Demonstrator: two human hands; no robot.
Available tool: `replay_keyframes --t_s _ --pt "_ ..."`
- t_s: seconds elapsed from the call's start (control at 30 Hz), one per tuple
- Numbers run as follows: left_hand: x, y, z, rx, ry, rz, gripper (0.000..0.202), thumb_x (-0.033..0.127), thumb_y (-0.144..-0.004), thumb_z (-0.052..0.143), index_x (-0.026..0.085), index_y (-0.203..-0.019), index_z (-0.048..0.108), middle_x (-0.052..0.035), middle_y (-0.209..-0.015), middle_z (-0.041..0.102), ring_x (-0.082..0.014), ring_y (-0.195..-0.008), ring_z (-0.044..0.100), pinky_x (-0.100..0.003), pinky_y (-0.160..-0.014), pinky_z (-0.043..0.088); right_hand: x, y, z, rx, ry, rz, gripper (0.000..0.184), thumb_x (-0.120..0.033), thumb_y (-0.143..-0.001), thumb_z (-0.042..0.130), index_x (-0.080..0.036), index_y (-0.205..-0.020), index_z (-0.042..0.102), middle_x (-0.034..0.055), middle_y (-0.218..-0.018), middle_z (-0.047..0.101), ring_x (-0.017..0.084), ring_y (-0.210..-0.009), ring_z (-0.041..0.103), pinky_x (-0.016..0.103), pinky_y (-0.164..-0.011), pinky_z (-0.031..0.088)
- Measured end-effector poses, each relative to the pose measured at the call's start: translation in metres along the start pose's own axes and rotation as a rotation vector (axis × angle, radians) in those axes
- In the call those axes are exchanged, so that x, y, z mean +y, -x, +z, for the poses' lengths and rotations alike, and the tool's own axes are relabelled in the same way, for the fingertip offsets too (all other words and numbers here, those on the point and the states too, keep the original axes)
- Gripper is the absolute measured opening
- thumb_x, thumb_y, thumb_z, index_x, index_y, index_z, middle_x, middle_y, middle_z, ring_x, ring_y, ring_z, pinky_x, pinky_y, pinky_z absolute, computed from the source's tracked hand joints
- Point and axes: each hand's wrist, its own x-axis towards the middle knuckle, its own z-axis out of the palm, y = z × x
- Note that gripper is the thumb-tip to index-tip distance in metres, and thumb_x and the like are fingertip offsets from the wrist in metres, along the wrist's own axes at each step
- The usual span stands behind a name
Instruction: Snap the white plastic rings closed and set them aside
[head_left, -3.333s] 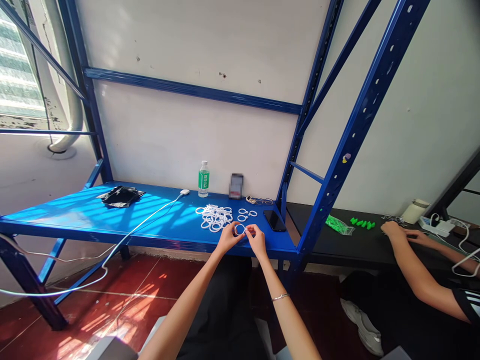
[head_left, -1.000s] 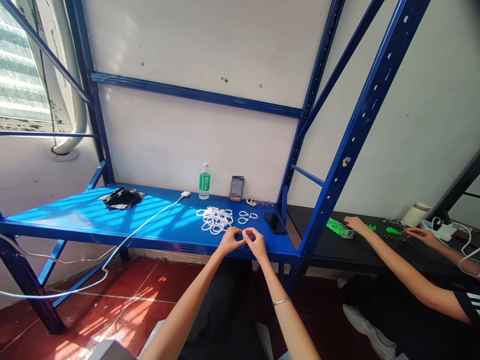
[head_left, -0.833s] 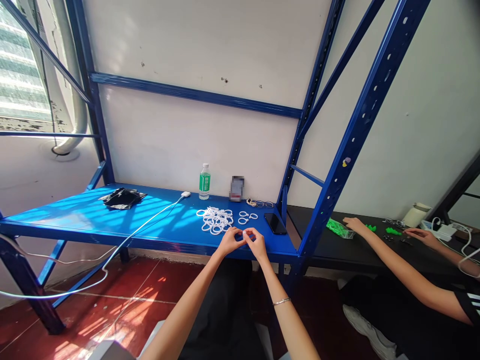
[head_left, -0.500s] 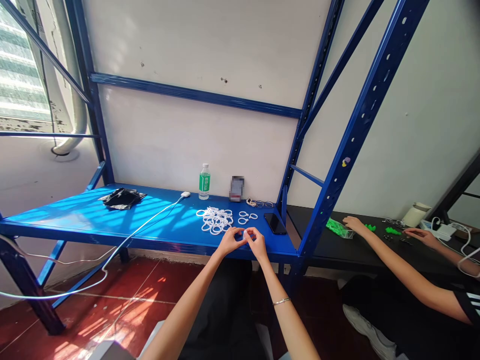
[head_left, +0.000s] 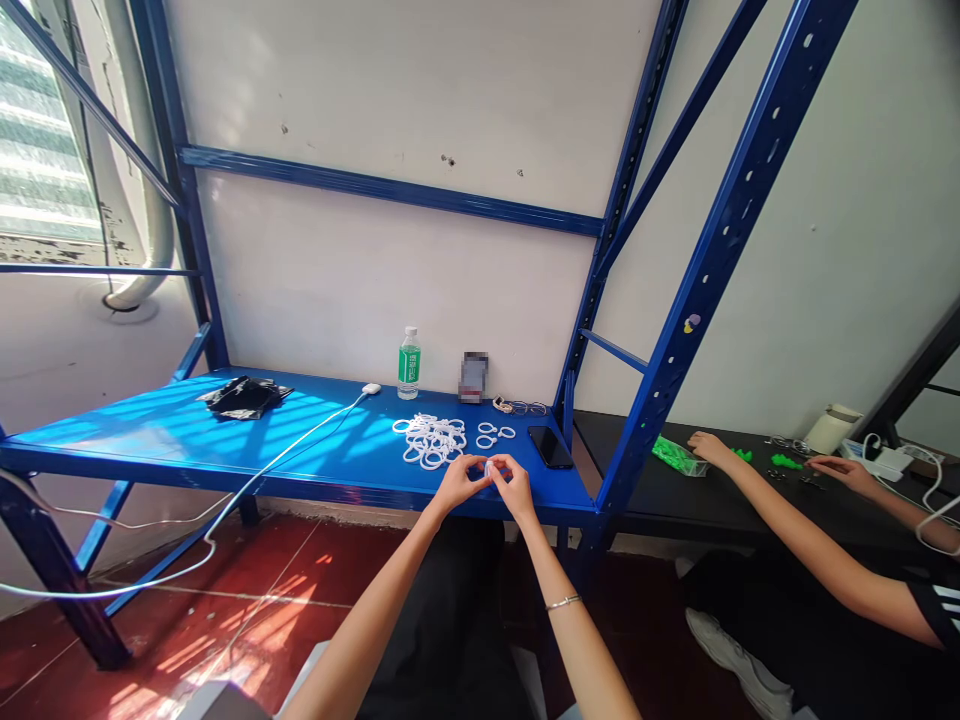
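My left hand (head_left: 462, 483) and my right hand (head_left: 512, 486) meet fingertip to fingertip just above the front edge of the blue table (head_left: 330, 455). Between them they pinch a small white ring (head_left: 489, 468), mostly covered by the fingers. Just beyond my left hand lies a heap of white rings (head_left: 435, 438). To its right is a small separate group of white rings (head_left: 487, 430), lying flat. A black phone (head_left: 550, 447) rests to the right of my right hand.
A water bottle (head_left: 409, 364), a blurred upright card (head_left: 473, 378) and glasses (head_left: 531, 408) stand or lie at the back. Black crumpled plastic (head_left: 246, 397) and a white cable (head_left: 292, 448) are leftward. A co-worker's hands (head_left: 712, 448) work at a black table with green pieces (head_left: 786, 462).
My hands stay almost in place, with only a slight shift of the fingers around the white ring. The co-worker's nearer hand has moved very slightly.
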Motion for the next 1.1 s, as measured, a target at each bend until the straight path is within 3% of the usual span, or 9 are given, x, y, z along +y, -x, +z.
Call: replay_keyframes --t_s 1.1 --pt "-0.0015 0.0008 0.0017 -0.005 0.013 -0.024 0.042 0.047 -0.074 0.062 0.020 -0.106 0.065 -0.0061 -0.094 0.068 -0.0236 -0.092 0.060 -0.033 -0.078 0.048 0.0025 -0.0011 -0.0008 -0.033 -0.021 0.011 0.025 -0.042 -0.087 0.048 -0.021 -0.089 0.062 0.0030 -0.076 0.066 0.020 -0.072 0.064 0.028 -0.065 0.050"
